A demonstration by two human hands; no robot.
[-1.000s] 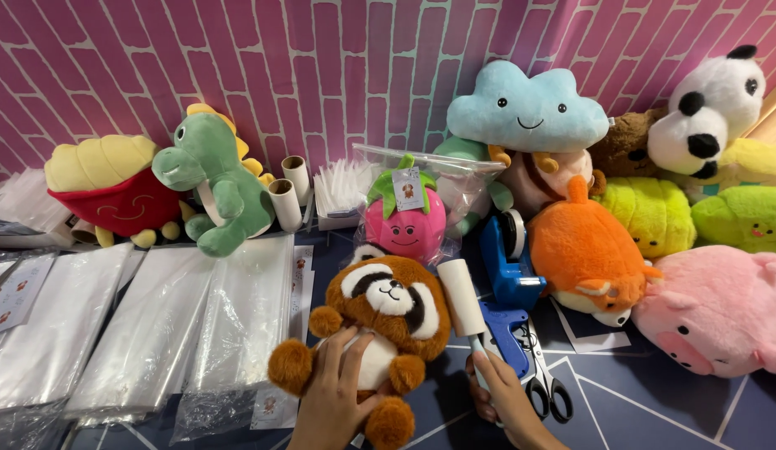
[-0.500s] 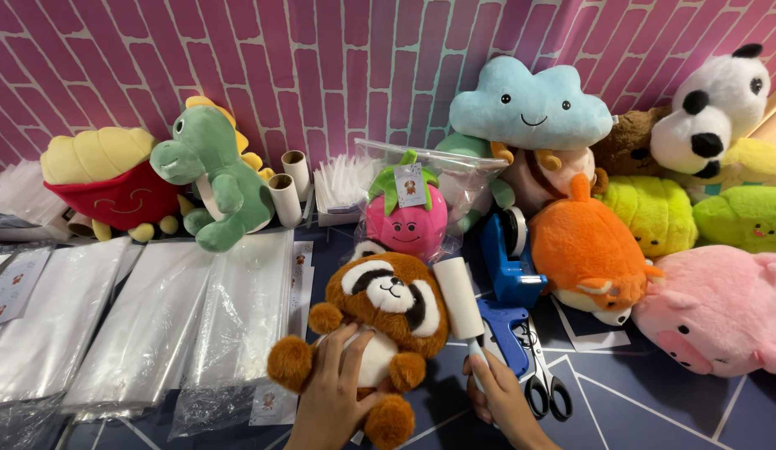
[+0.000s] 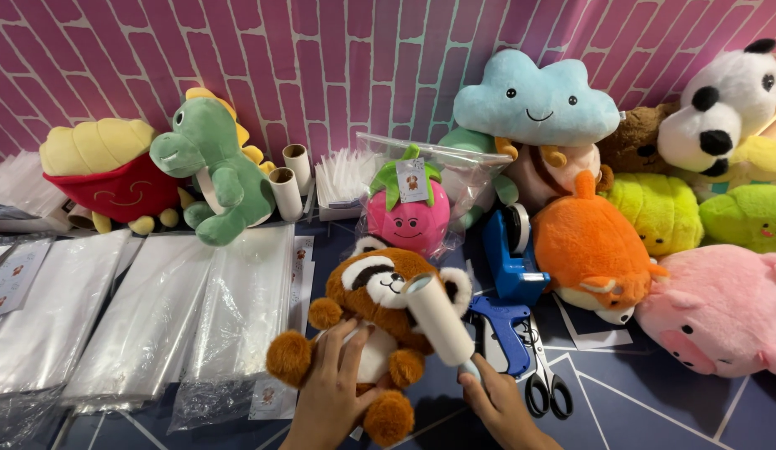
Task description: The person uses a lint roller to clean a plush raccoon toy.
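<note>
Left hand [image 3: 334, 392] pins raccoon plush [image 3: 380, 321]; right hand [image 3: 496, 408] apparently holds lint roller [image 3: 440, 321].

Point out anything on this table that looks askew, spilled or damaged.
Nothing looks spilled or damaged. The only untidy spot is the clear bag stacks, whose near ends are crumpled and uneven. The left hand rests on the red panda plush, and the right hand holds a lint roller.

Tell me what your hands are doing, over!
Left hand pressing red panda plush. Right hand gripping lint roller over it. Scissors beside.
</note>
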